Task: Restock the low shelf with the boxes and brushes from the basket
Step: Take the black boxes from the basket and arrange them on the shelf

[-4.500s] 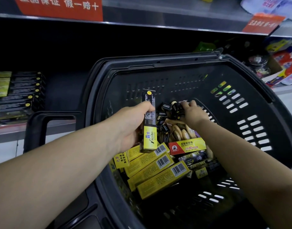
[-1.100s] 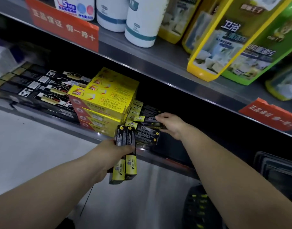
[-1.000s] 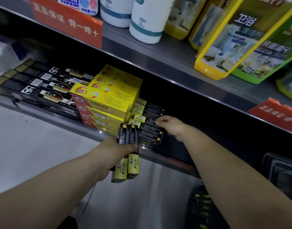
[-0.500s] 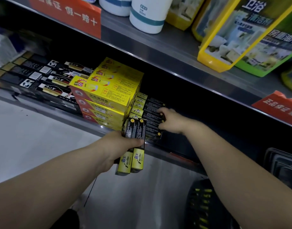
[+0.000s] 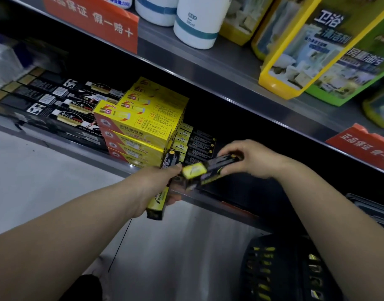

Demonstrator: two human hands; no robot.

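My right hand point(image 5: 249, 159) had left the shelf stack point(image 5: 195, 146) and gripped a blurred box point(image 5: 210, 170); my left hand point(image 5: 156, 187) gripped a second box point(image 5: 157, 205). The red sign point(image 5: 93, 20) read 正品保证 假一赔十.

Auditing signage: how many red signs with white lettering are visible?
2. One red sign is on the upper metal shelf's front edge, top left; the other sign on that edge, far right. More may lie beyond the frame.

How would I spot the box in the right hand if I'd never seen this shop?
Find the tall stack of yellow boxes on the low shelf. Just right of it, in front of the shelf's edge, the right hand pinches a slim black box with a yellow end. The left hand grips a matching box pointing down, but this one lies almost sideways.
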